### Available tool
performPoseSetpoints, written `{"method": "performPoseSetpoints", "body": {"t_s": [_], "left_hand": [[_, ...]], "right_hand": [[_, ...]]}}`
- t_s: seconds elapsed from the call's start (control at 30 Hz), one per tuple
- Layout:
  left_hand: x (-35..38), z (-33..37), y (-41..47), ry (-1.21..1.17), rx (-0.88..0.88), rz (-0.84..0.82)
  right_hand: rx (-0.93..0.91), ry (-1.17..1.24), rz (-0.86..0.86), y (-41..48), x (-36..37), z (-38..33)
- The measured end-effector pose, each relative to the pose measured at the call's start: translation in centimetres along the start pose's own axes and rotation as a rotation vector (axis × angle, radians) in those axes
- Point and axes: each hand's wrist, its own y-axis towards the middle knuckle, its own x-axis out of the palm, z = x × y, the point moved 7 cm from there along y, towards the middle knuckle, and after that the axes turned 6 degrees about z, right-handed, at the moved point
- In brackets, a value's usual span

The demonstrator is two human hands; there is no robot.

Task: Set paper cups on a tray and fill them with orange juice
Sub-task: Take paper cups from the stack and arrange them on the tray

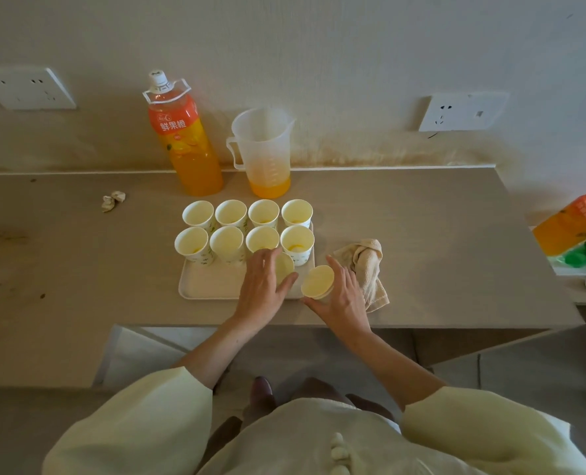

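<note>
Paper (113, 201) is seen crumpled on the table (439, 234), well to the left of the tray (209, 286). Behind the tray's left half a capped juice bottle (186, 142) is stood, mostly full. Behind its right half a clear jug (264, 149) is stood, with a shallow layer of juice in it. Eight paper cups (228, 241) are set upright on the tray's far part in two rows of four, and a little juice can be made out in the bottom of several. A ninth cup (285, 265) is gripped between thumb and fingers by the left hand (262, 289) at the tray's near right, and is partly hidden by those fingers. A tenth cup (317, 282) is held by the right hand (344, 298) at the tray's right edge, tipped toward the camera. A cloth (367, 265) is bunched just right of the tray, behind that hand. More bottles (572, 224) are seen far to the right of the tray.
</note>
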Motion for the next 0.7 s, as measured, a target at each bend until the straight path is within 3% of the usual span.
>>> {"method": "performPoseSetpoints", "body": {"t_s": [0.2,0.33,0.47,0.7], "left_hand": [[1.7,1.3,-1.8,-0.196,-0.112,-0.238],[1.8,0.7,-2.7,-0.292,-0.221,-0.217],[0.9,0.7,-2.8,-0.281,-0.207,-0.156],[0.6,0.1,-2.8,-0.315,-0.195,-0.229]], "right_hand": [[-0.16,-0.1,-0.072,-0.8,1.9,-1.8],[-0.285,-0.05,-0.061,-1.3,1.8,-3.5],[-0.318,-0.012,-0.063,-1.1,1.5,-4.3],[-0.334,0.016,-0.016,-1.0,1.0,-5.2]]}}
